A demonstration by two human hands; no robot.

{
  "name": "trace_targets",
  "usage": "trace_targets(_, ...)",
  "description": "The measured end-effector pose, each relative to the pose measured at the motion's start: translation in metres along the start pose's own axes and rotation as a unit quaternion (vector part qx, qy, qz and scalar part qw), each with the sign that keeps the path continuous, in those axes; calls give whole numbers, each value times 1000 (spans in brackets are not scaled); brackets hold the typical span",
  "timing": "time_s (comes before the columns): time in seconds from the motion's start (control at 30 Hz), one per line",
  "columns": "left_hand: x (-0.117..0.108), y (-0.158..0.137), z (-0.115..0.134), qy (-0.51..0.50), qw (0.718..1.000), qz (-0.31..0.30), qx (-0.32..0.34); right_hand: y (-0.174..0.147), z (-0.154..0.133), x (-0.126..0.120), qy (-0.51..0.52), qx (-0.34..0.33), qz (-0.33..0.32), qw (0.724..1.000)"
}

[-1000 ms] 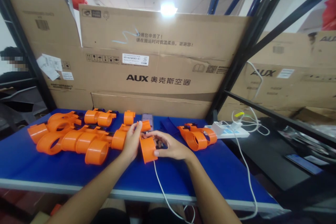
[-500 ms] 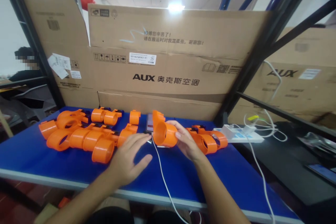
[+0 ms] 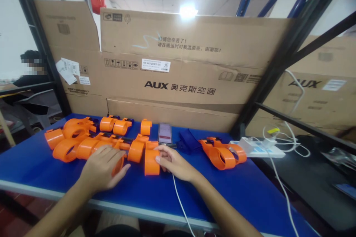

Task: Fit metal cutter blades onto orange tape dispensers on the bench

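Observation:
My right hand (image 3: 175, 163) grips an orange plastic ring-shaped holder (image 3: 151, 163) by its right side, low over the blue table or touching it. My left hand (image 3: 100, 168) has its thumb held apart from the fingers. It hovers in front of the left cluster and partly covers an orange ring (image 3: 119, 166); whether it touches that ring I cannot tell. Another orange ring (image 3: 135, 151) stands just left of the held one. Several more orange holders (image 3: 66, 149) lie grouped to the left, some with dark straps.
A phone (image 3: 165, 133) lies behind my right hand, beside a dark blue strap (image 3: 189, 140). Orange rings (image 3: 222, 157) sit to the right, near a white power strip (image 3: 265, 151). A white cable (image 3: 180, 198) crosses the blue table (image 3: 200, 203). Cardboard (image 3: 178, 59) walls the back.
My right hand has moved left and lowered the orange ring-shaped holder beside the left group. My left hand has shifted left over the rings. The phone and blue strap are now uncovered.

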State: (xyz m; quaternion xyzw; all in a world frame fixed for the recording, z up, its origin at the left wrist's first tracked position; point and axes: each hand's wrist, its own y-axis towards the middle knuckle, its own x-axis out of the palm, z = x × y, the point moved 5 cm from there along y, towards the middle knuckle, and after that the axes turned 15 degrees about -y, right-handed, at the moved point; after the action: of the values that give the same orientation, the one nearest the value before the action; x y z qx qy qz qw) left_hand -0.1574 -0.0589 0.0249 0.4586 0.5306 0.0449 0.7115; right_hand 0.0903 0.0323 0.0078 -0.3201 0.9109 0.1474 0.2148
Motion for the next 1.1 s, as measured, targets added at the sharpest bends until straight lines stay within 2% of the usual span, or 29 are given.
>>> trace_targets(0.17, -41, 6, 2, 55, 993, 99, 10, 8, 10, 13, 6, 24, 24, 999)
trace_targets(0.27, -55, 14, 0, 66, 988, 133, 34, 16, 15, 23, 3, 33, 28, 999)
trace_targets(0.47, -54, 26, 13, 54, 989, 117, 69, 37, 24, 44, -34, 58, 13, 998)
trace_targets(0.63, -49, 38, 34, 32, 990, 113, 84, 47, 18, 50, -72, 70, 22, 995)
trace_targets(0.7, -43, 44, 44, 15, 990, 108, 92, 45, 8, 40, -120, 58, 61, 989)
trace_targets(0.77, -35, 48, 53, -9, 990, 104, 97, 38, -5, 21, -163, 19, 142, 976)
trace_targets(0.83, -26, 52, 62, -35, 989, 103, 99, 30, -15, -1, -157, -9, 208, 965)
trace_targets(0.87, -22, 54, 66, -48, 989, 103, 98, 26, -17, -10, -128, -14, 217, 968)
trace_targets(0.97, -6, 62, 75, -100, 986, 102, 90, 22, -19, -28, -18, -20, 171, 985)
trace_targets(1.03, 5, 70, 80, -144, 981, 101, 76, 21, -17, -33, 19, -23, 137, 990)
trace_targets(1.1, 19, 79, 83, -189, 976, 94, 46, 19, -11, -39, 35, -24, 143, 989)
